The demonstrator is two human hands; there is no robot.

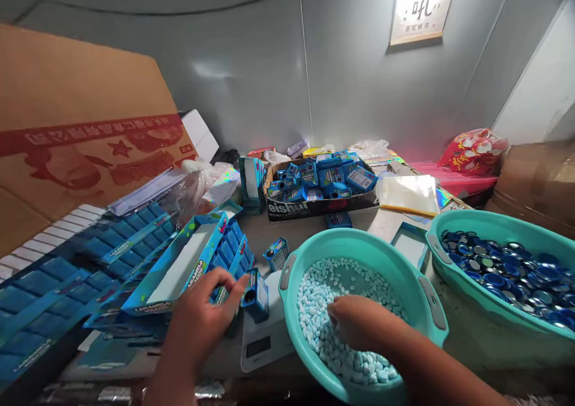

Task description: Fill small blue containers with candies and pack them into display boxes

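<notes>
A small blue candy box [256, 298] with a dark round hole in its face stands on a white digital scale [265, 355]. My left hand [209, 310] is at its left side, thumb and forefinger pinched at the box's edge. To the right is a teal basin [359, 238] holding many small light blue candies [314, 298]. My right hand [359, 322] reaches into it, fingers curled down among the candies, fingertips hidden. Just behind the scale another small blue box [276, 253] stands upright.
Left are an open blue display carton [179, 268], rows of packed blue boxes [58, 286] and a large cardboard box [81, 130]. Behind, a black-edged tray [314, 210] is heaped with small blue boxes. At right, a second teal basin [507, 223] holds shiny blue-and-silver round pieces [507, 268].
</notes>
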